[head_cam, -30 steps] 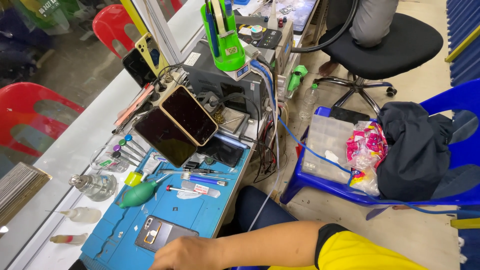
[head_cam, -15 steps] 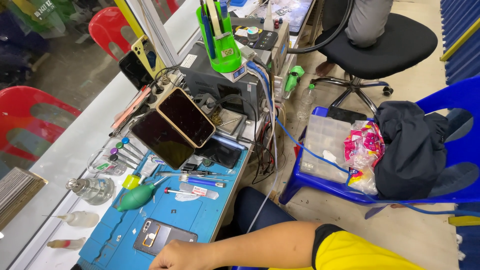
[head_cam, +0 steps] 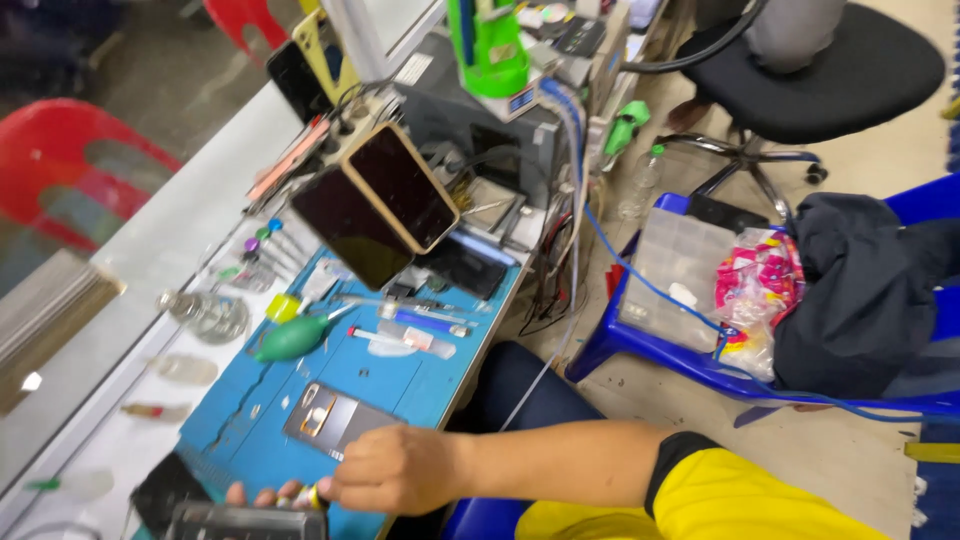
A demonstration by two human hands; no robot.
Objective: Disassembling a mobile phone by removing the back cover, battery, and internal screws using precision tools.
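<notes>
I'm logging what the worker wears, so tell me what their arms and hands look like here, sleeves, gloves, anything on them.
Only one arm shows clearly, reaching across from the right edge. It wears a short yellow sleeve with a black cuff band. The forearm below it is bare, and that hand has no glove, watch or ring that can be seen. Fingertips of another hand peek out at the bottom edge, also ungloved.

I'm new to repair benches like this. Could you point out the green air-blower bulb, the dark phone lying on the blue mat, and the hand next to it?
green air-blower bulb (head_cam: 290, 340), head view, on its rounded body.
dark phone (head_cam: 328, 420), head view, on its back panel.
right hand (head_cam: 395, 470), head view, on the back of the hand.
</notes>
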